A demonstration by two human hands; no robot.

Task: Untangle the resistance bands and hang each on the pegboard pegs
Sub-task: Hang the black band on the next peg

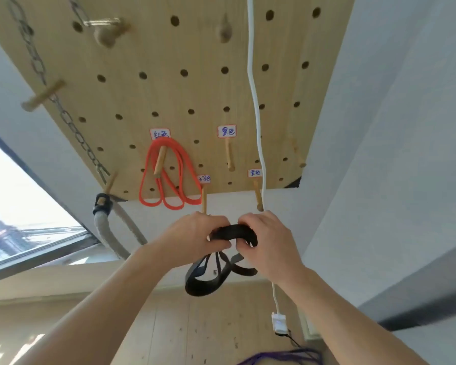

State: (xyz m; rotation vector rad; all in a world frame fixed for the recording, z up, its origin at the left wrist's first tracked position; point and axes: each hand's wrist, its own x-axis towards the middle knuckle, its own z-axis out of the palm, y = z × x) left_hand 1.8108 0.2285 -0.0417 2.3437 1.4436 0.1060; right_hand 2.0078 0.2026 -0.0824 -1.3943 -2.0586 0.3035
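The biggest thing in front of you is the wooden pegboard (190, 88), one board tilted back on the white wall and full of round holes. I count eight wooden pegs sticking out of it, though the two at the top are blurry and one at the right edge is faint. Four small paper labels are taped near the lower pegs, handwriting too small for me to read.

One metal chain (37, 61) runs down the left side of the board, and one white cable (254, 101) hangs down the right side to a small white box (279, 322) below.

One red band (166, 177) is already up, draped in loops over the labelled peg (159, 162) at lower left of the board. The peg under the black label (230, 158) has nothing on it.

One black band (221, 259) is in your hands, just below the board's bottom edge. Your left hand (195, 235) has its fingers curled round the top of it and your right hand (266, 241) pinches the same top loop from the other side, so both are clamped on it, nearly touching. The rest of the band dangles below in a few twisted loops.

A bit of purple band (282, 356) shows at the bottom edge of the view.
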